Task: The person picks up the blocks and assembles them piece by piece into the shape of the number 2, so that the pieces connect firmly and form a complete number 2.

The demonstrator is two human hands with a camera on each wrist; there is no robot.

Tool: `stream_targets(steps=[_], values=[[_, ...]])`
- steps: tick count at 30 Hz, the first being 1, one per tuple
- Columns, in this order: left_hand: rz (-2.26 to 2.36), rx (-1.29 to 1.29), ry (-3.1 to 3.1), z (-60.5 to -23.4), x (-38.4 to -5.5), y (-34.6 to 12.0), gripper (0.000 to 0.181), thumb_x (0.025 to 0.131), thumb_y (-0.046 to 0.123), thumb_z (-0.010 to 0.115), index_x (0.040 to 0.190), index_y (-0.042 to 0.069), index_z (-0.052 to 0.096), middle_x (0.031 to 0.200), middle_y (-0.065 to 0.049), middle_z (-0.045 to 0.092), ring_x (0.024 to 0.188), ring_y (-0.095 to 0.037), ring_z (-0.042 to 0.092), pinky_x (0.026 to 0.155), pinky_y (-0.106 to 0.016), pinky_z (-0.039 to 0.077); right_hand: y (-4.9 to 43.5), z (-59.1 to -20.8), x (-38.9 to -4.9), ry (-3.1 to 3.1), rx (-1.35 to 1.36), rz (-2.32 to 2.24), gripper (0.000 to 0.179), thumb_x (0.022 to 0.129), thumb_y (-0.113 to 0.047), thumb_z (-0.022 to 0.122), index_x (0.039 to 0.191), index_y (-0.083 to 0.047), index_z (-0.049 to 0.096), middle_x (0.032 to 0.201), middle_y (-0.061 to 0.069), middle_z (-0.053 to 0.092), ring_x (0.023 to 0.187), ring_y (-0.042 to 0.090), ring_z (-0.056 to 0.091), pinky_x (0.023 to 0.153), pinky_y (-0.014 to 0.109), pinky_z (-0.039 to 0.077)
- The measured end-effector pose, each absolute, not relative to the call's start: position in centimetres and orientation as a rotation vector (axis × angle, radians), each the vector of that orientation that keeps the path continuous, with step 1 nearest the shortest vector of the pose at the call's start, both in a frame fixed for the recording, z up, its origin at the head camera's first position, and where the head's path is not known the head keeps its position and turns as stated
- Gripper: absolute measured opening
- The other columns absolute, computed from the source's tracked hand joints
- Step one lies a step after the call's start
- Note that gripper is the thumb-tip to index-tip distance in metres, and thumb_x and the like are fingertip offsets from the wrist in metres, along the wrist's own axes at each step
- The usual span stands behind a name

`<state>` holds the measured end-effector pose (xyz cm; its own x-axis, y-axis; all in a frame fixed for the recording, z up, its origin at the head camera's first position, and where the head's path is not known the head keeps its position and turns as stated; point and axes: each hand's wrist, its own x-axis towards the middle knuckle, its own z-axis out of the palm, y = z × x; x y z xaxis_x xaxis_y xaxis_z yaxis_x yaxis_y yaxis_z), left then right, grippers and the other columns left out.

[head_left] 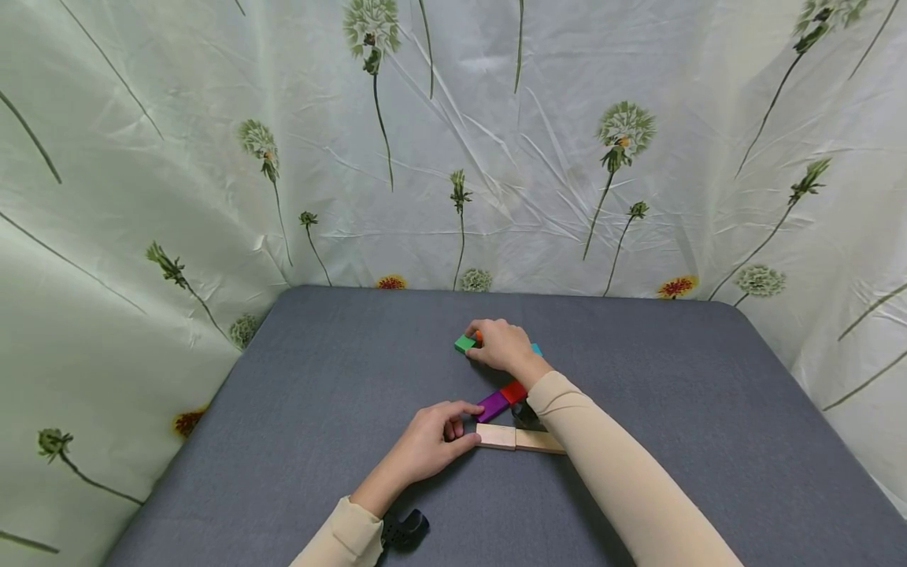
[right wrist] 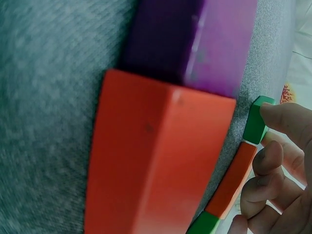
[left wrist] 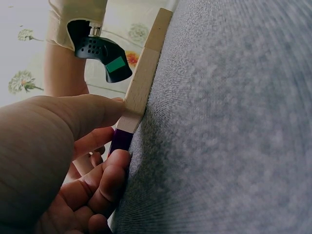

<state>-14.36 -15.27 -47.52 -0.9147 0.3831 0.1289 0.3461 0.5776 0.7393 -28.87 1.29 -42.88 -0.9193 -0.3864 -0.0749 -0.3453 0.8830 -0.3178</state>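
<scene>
My right hand (head_left: 501,345) pinches a green block (head_left: 464,344) between thumb and index finger at the far side. An orange block (right wrist: 234,180) meets that green block end to end, and another green block (right wrist: 204,223) follows it. Nearer to me, my left hand (head_left: 428,441) has its thumb at the end of a plain wooden block (head_left: 496,436). Its index finger touches the end of a purple block (head_left: 492,407); the other fingers are bent. A red block (head_left: 513,391) adjoins the purple one. A second wooden block (head_left: 538,441) continues to the right, partly behind my right sleeve.
A bit of blue block (head_left: 535,349) shows beside my right wrist, mostly hidden. Grey fabric (head_left: 340,370) covers the table. Behind it hangs a white curtain (head_left: 496,142) with dandelion prints. A black wrist camera mount (head_left: 407,529) sits under my left wrist.
</scene>
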Motion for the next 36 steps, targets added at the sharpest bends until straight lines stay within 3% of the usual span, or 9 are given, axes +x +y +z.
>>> stream_targets(steps=[13, 21, 25, 29, 36], values=[[1.271, 0.627, 2.744, -47.5, -14.3, -15.2, 0.032, 0.097, 0.020, 0.081, 0.129, 0.017, 0.077, 0.083, 0.009, 0.060, 0.067, -0.001, 0.050, 0.065, -0.023, 0.045, 1.5, -43.0, -29.0, 2.923, -0.570, -0.454, 0.037, 0.102, -0.035, 0.076, 0.134, -0.020, 0.072, 0.125, 0.011, 0.076, 0.100, 0.028, 0.073, 0.089, 0.049, 0.059], [1.269, 0.615, 2.739, -47.5, -14.4, -15.3, 0.032, 0.097, 0.020, 0.081, 0.129, 0.017, 0.076, 0.083, 0.009, 0.060, 0.068, -0.002, 0.050, 0.065, -0.023, 0.044, 2.0, -42.4, -29.0, 2.901, -0.586, -0.511, 0.038, 0.102, -0.035, 0.075, 0.136, -0.019, 0.071, 0.123, 0.011, 0.076, 0.090, 0.024, 0.070, 0.081, 0.043, 0.058], [1.267, 0.608, 2.734, -47.5, -14.4, -15.2, 0.032, 0.097, 0.021, 0.082, 0.129, 0.018, 0.076, 0.083, 0.009, 0.060, 0.068, -0.002, 0.051, 0.065, -0.023, 0.044, 2.9, -41.7, -29.1, 2.884, -0.600, -0.604, 0.038, 0.104, -0.035, 0.072, 0.138, -0.017, 0.070, 0.111, 0.009, 0.077, 0.076, 0.019, 0.064, 0.069, 0.036, 0.052], [1.264, 0.603, 2.735, -47.6, -14.5, -15.2, 0.033, 0.097, 0.021, 0.082, 0.129, 0.018, 0.076, 0.082, 0.009, 0.060, 0.068, -0.003, 0.051, 0.065, -0.023, 0.045, 4.0, -40.9, -29.1, 2.854, -0.612, -0.722, 0.037, 0.107, -0.033, 0.068, 0.139, -0.014, 0.070, 0.087, 0.008, 0.072, 0.062, 0.016, 0.056, 0.058, 0.029, 0.042], [1.261, 0.598, 2.730, -47.6, -14.5, -15.3, 0.034, 0.098, 0.023, 0.081, 0.131, 0.019, 0.075, 0.082, 0.009, 0.060, 0.068, -0.004, 0.052, 0.065, -0.024, 0.045, 6.0, -39.7, -28.9, 2.837, -0.615, -0.890, 0.036, 0.111, -0.033, 0.061, 0.138, -0.011, 0.069, 0.077, 0.005, 0.063, 0.059, 0.016, 0.051, 0.057, 0.030, 0.040]])
